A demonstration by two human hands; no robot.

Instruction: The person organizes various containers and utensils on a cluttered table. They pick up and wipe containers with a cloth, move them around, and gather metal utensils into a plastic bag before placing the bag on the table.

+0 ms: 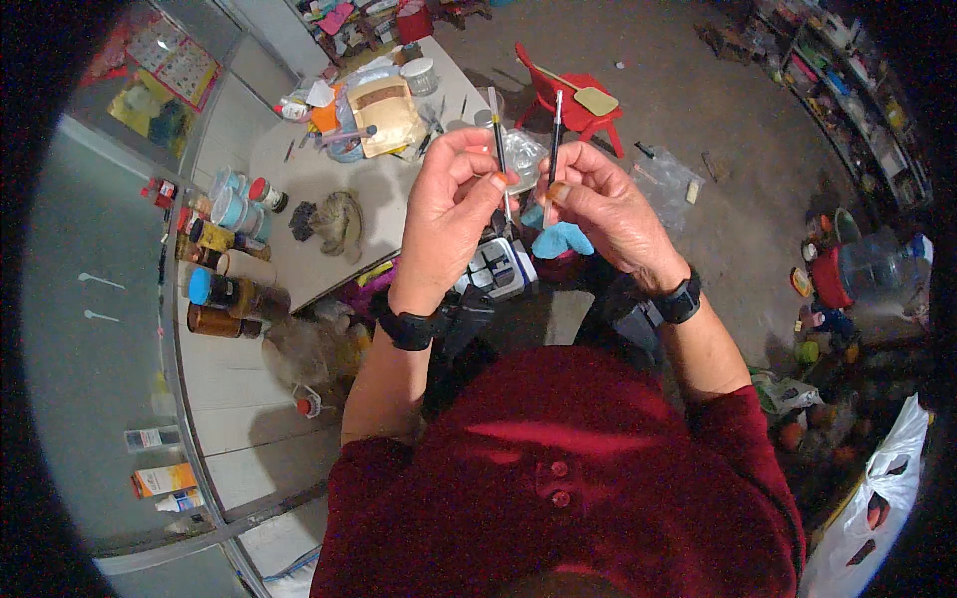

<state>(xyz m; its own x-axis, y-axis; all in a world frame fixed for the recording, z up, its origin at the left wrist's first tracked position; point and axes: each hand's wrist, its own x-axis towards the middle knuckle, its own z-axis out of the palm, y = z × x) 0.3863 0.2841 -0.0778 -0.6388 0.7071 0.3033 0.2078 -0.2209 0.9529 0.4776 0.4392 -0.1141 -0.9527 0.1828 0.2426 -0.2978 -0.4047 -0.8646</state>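
My left hand [460, 202] pinches a slim pen [499, 138] upright between thumb and fingers. The pen has a pale upper end, a yellow band and a dark lower barrel. A second pen [557, 134], dark with a light tip at the top and a clear lower end, is gripped by my right hand [598, 198]. The two pens stand apart, nearly parallel. Under my left hand, partly hidden, is a white tray with compartments [497, 269]. A light-blue item [561, 239], perhaps cloth, shows below my right hand. Clear plastic wrapping [523, 157] lies behind the pens.
On the white table [389, 187] at left lie a kraft pouch [387, 116], a ribbed tub [419, 77] and a crumpled cloth [336, 223]. Several jars and bottles [232, 288] line the wall side. A red chair [572, 97] holds a fly swatter [596, 101]. Shelves [852, 90] stand far right.
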